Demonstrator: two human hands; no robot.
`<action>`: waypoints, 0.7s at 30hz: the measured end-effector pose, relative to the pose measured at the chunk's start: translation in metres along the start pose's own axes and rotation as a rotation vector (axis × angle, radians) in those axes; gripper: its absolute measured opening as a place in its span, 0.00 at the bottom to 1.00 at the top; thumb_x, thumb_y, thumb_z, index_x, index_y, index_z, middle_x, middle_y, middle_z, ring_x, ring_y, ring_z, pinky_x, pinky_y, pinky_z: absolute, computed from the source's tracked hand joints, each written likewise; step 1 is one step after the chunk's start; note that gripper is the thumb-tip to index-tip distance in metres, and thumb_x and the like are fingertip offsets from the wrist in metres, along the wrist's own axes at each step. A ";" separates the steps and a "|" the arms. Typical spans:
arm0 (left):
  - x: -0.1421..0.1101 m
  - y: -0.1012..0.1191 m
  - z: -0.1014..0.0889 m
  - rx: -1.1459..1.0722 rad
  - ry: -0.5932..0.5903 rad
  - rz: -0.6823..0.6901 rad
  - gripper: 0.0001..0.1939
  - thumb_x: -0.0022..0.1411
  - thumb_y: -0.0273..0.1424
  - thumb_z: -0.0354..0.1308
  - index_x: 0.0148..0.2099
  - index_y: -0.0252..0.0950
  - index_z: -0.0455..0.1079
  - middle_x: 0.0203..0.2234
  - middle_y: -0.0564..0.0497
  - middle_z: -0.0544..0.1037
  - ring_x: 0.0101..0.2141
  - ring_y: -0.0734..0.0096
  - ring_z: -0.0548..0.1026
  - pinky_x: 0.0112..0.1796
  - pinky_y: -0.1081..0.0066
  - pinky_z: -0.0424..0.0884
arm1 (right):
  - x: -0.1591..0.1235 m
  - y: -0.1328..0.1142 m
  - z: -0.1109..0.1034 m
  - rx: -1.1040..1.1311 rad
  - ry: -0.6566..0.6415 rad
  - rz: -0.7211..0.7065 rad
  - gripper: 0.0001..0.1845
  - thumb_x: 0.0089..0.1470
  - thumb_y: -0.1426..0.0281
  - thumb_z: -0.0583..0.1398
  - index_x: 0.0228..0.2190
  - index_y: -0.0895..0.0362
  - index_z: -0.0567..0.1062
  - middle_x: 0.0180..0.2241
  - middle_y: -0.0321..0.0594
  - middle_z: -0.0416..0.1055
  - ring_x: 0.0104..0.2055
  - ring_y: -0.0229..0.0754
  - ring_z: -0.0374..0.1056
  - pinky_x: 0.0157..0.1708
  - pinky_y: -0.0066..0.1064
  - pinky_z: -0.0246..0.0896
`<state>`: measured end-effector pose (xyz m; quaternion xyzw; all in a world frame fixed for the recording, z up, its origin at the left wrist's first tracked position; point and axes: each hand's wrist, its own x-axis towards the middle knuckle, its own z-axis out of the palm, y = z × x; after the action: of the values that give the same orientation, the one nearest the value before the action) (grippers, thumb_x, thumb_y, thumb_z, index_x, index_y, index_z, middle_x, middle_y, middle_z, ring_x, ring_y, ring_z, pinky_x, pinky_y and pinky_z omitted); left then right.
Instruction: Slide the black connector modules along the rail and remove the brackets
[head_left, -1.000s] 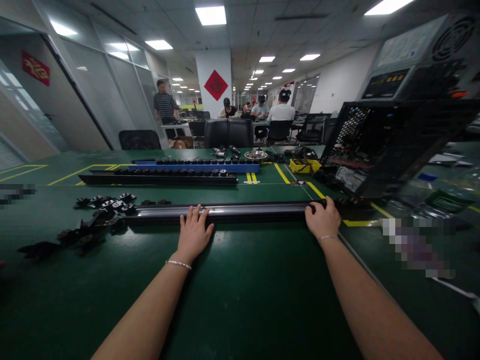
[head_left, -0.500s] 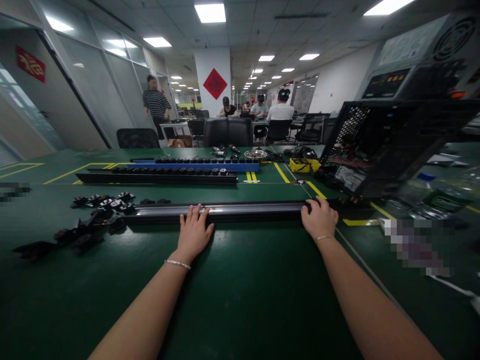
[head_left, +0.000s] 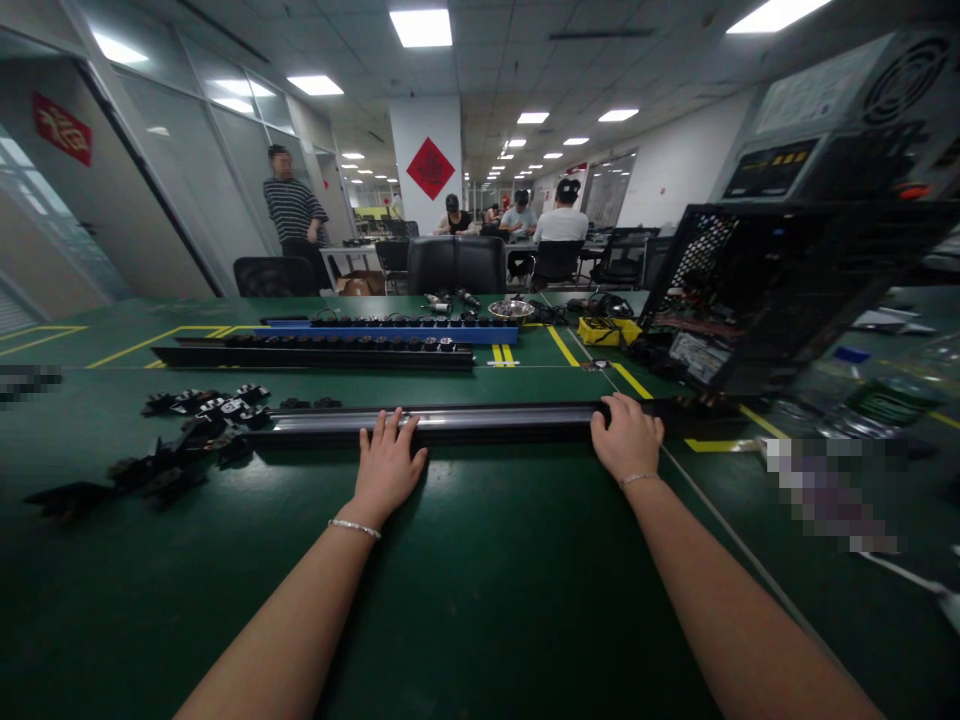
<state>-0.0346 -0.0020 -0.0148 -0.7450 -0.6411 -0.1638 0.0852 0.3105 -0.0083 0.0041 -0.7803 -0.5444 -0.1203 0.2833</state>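
A long black rail (head_left: 510, 422) with a shiny metal strip along its middle lies crosswise on the green table. My left hand (head_left: 388, 465) rests on the rail's near side, its fingers spread over the strip. Toward the right end, my right hand (head_left: 628, 435) is bent over the rail with curled fingers; its fingertips are partly hidden. By the rail's left end sits a loose heap of small black parts with silvery bits (head_left: 229, 408).
Behind the rail lie another black rail (head_left: 315, 357) and a blue rail (head_left: 487, 335), both bearing rows of small black parts. A metal bowl (head_left: 511, 310), yellow box (head_left: 606, 332), open computer case (head_left: 795, 290) and plastic bottle (head_left: 885, 400) stand around. People are in the background.
My right hand has slid slightly left along the rail. My left hand and the rail look unmoved. A standing person in the background has shifted left.
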 end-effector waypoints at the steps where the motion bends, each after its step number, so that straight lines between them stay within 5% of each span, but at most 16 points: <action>1: 0.000 0.000 0.000 0.000 -0.001 0.001 0.27 0.60 0.39 0.47 0.61 0.41 0.55 0.62 0.44 0.55 0.62 0.52 0.46 0.57 0.44 0.47 | -0.001 -0.002 0.000 0.003 -0.004 -0.008 0.22 0.53 0.63 0.47 0.46 0.56 0.70 0.53 0.46 0.63 0.49 0.53 0.61 0.53 0.52 0.45; 21: -0.001 0.001 0.000 0.025 0.016 0.014 0.28 0.60 0.38 0.48 0.62 0.41 0.53 0.62 0.43 0.54 0.62 0.51 0.47 0.57 0.44 0.47 | -0.010 -0.025 -0.006 0.030 -0.071 -0.119 0.22 0.54 0.64 0.48 0.49 0.56 0.67 0.54 0.44 0.64 0.49 0.51 0.62 0.54 0.50 0.45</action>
<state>-0.0338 -0.0030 -0.0154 -0.7470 -0.6371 -0.1612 0.1007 0.2846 -0.0136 0.0115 -0.7461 -0.6011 -0.1009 0.2680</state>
